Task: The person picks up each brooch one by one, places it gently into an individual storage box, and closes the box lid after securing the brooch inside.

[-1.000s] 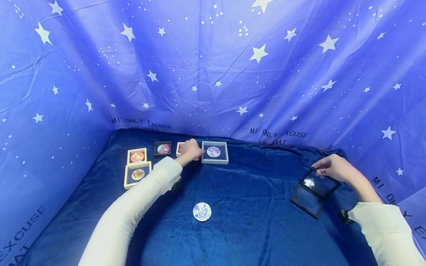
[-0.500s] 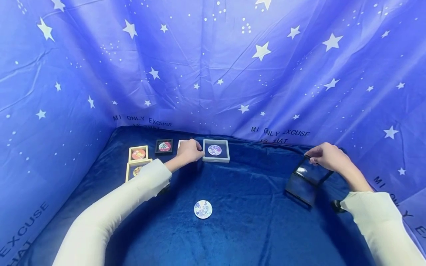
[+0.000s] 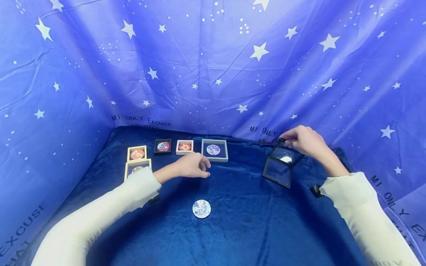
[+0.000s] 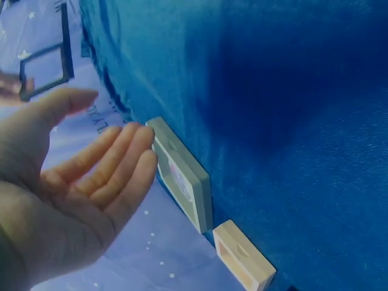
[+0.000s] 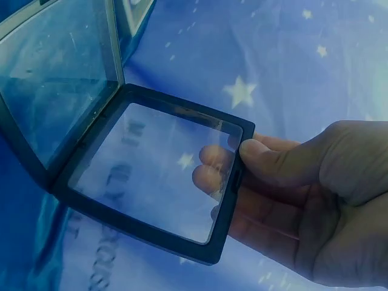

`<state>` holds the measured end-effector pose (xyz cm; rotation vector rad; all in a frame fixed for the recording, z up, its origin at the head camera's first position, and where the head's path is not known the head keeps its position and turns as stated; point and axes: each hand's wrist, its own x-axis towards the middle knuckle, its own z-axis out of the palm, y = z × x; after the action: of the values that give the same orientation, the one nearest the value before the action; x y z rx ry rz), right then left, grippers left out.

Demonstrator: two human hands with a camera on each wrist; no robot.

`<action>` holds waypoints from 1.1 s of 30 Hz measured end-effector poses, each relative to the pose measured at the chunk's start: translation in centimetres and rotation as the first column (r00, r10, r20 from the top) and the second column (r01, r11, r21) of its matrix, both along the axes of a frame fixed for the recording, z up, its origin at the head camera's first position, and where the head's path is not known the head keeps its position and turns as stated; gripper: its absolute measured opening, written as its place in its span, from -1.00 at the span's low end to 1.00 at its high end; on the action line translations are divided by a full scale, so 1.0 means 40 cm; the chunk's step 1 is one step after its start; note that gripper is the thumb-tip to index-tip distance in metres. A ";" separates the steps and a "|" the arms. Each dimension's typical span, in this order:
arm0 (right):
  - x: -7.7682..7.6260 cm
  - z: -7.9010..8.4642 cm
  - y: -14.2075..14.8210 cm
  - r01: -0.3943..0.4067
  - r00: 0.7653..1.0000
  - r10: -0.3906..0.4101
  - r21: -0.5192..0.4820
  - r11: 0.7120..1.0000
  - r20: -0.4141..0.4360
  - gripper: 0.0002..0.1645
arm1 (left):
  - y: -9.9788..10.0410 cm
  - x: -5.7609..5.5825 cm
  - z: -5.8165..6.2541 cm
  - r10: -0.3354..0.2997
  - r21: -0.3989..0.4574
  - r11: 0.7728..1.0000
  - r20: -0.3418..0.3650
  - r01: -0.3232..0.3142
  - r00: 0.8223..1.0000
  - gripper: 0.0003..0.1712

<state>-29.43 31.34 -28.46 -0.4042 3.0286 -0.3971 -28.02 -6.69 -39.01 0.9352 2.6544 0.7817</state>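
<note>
My right hand (image 3: 306,141) pinches one edge of a black hinged display frame (image 3: 279,173) with clear film panes, raised over the right back of the cloth. In the right wrist view its two halves are swung apart, and the thumb lies on the rim (image 5: 233,200). Nothing is in my left hand (image 3: 193,165), whose fingers are loosely bent, palm facing the camera in the left wrist view. It hovers just in front of a grey frame (image 3: 214,160) with a purple round badge and a small cream frame (image 3: 185,152) with a red one. A loose white-and-blue round badge (image 3: 201,209) lies on the cloth.
Farther left stand a small black frame (image 3: 162,152) and two yellowish frames, one a smaller frame (image 3: 137,159) behind a larger frame (image 3: 146,162) partly covered by my left sleeve. Dark blue velvet cloth (image 3: 239,229) covers the surface. Starry curtains (image 3: 213,74) enclose the back and sides.
My left hand has drawn back from the cream frame, uncovering it, and its fingers have loosened. My right hand has carried the opened black frame leftward and away from me.
</note>
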 end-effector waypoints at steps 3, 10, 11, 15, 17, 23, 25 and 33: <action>-0.003 0.010 -0.048 -0.025 0.999 0.025 0.004 1.000 -0.028 -0.64 | -0.007 0.012 -0.010 -0.082 0.005 0.997 0.028 0.081 0.996 -0.63; -0.005 0.012 -0.151 -0.087 0.995 0.086 -0.012 0.996 -0.057 -0.65 | -0.014 0.040 -0.039 -0.197 -0.003 0.980 0.103 0.199 0.975 -0.53; -0.006 0.010 -0.163 -0.098 0.993 0.097 -0.015 0.995 -0.060 -0.65 | -0.014 0.044 -0.042 -0.206 -0.011 0.978 0.102 0.209 0.973 -0.52; -0.009 -0.002 -0.207 -0.136 0.988 0.134 -0.016 0.991 -0.071 -0.65 | -0.015 0.065 -0.050 -0.217 -0.053 0.973 0.108 0.224 0.970 -0.49; -0.012 -0.009 -0.227 -0.148 0.986 0.147 -0.013 0.989 -0.072 -0.65 | -0.014 0.075 -0.053 -0.217 -0.072 0.972 0.112 0.225 0.970 -0.49; -0.018 -0.032 -0.281 -0.199 0.977 0.198 -0.011 0.980 -0.079 -0.65 | -0.011 0.097 -0.065 -0.211 -0.143 0.964 0.112 0.226 0.971 -0.45; -0.018 -0.039 -0.295 -0.218 0.973 0.216 -0.016 0.976 -0.077 -0.65 | -0.008 0.102 -0.067 -0.199 -0.171 0.961 0.115 0.217 0.973 -0.44; -0.016 -0.068 -0.336 -0.260 0.963 0.258 -0.012 0.966 -0.073 -0.68 | 0.006 0.113 -0.079 -0.208 -0.267 0.938 0.070 0.219 0.976 -0.37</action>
<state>-30.08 17.90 -31.17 -0.8215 2.9827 -0.4043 -23.51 -6.45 -42.18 1.0921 2.4853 0.3686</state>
